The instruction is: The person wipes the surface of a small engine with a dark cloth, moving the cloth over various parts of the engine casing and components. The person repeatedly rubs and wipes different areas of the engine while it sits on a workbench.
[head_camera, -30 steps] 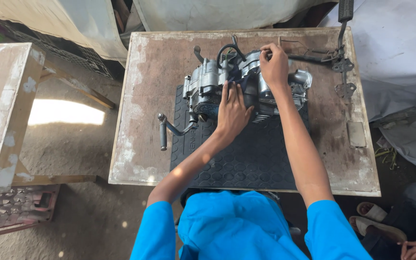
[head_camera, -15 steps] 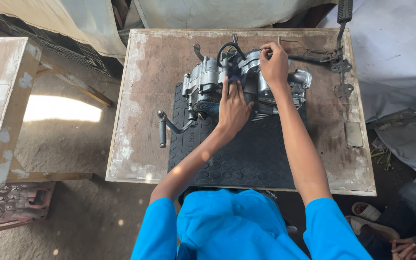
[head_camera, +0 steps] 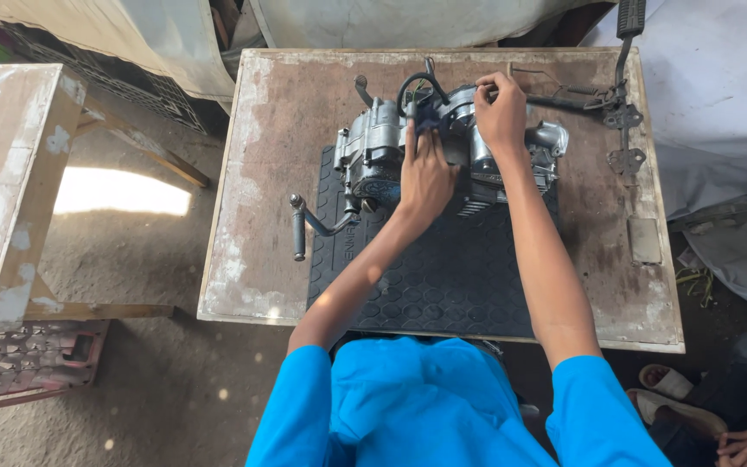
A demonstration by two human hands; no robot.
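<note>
1. We see the grey metal motorcycle engine [head_camera: 443,156] sitting on a black rubber honeycomb mat [head_camera: 443,268] atop the worn brown worktop [head_camera: 278,173].
2. Our left hand [head_camera: 426,173] lies flat on the engine's top, fingers together and extended.
3. Our right hand [head_camera: 501,112] is curled around its upper rear edge.
4. A bent metal kick lever [head_camera: 304,227] juts left.

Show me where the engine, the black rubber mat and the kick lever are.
engine [head_camera: 373,151]: head view, on its grey left casing.
black rubber mat [head_camera: 443,277]: head view, on its bare middle.
kick lever [head_camera: 298,235]: head view, on its grip.
</note>
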